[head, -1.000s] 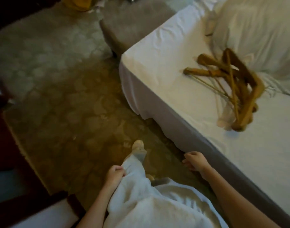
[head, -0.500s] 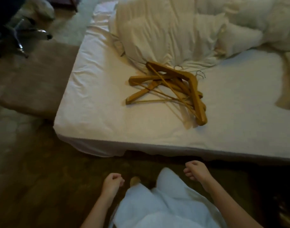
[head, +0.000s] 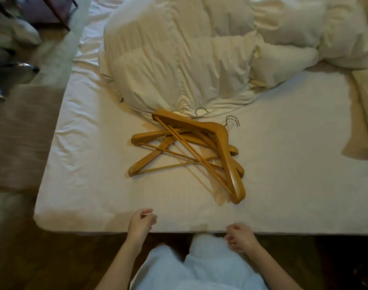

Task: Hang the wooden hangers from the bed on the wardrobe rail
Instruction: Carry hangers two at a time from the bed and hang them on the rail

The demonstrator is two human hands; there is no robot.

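A pile of several wooden hangers (head: 220, 141) with metal hooks lies tangled in the middle of the white bed (head: 283, 174), just in front of the crumpled duvet. My left hand (head: 141, 223) hovers over the bed's near edge, fingers loosely curled, holding nothing. My right hand (head: 240, 237) is at the bed's edge to the right, also loosely curled with nothing in it. Both hands are a good way short of the hangers. No wardrobe rail is in view.
A crumpled white duvet (head: 178, 59) and pillows (head: 283, 61) fill the far part of the bed. A brown upholstered bench (head: 18, 132) stands to the left of the bed. Chair legs (head: 13, 68) and dark furniture sit at the far left. Dark wooden floor lies under me.
I have turned to face the bed and come up to its edge. The hangers now lie straight ahead and closer. Both hands have risen to the mattress edge.
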